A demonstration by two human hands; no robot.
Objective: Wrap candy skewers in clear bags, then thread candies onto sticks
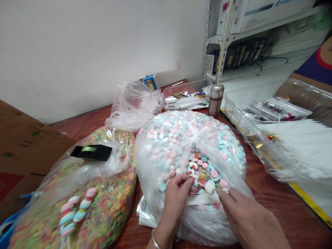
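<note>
A big clear plastic bag (166,145) full of pink, blue and white round candies lies in front of me on the red-brown table (275,200). My left hand (176,197) pinches the near rim of the bag's opening, fingers closed on the plastic. My right hand (249,218) rests on the bag's right side, its fingertips pressed on a thin white strip (204,199) at the opening. Loose candies (204,173) show inside the opening just above both hands.
A second bag (103,193) of multicoloured ring candies lies at left, with a black tape dispenser (92,152) on top. A steel bottle (215,99), a clear tray (186,97), cardboard (23,148) at far left, a clear bin (264,152) and metal shelving (223,38) surround them.
</note>
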